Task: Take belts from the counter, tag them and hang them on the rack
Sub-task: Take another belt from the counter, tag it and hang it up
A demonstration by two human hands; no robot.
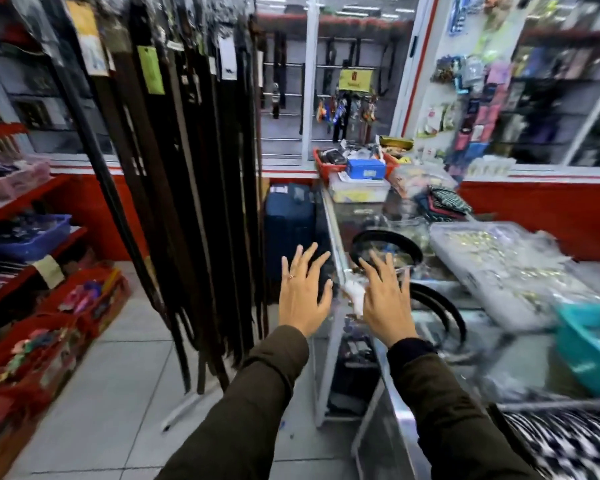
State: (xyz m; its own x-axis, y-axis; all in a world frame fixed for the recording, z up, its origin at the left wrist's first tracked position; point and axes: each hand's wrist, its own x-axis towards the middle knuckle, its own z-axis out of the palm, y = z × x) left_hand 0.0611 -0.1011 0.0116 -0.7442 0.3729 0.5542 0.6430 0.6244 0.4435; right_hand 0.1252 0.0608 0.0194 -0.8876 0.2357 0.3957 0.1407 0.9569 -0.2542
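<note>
both hands, left hand [303,292] and right hand [387,299], are reaching with fingers spread wide and empty toward the glass counter [430,317]. a black belt [387,245] is lying coiled on the counter just beyond the right hand, so the pick-up step seems to be starting; next comes closing on it.

Counter goods [506,265] blurred beyond telling

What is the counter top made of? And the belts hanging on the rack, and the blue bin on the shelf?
Counter: looks like clear glass in a pale metal frame, since goods show through it and it reflects. Belts: probably leather or imitation leather, dark brown and black with a dull sheen; blur hides the grain. Blue bin: most likely plastic, with even colour and a moulded rim.
</note>
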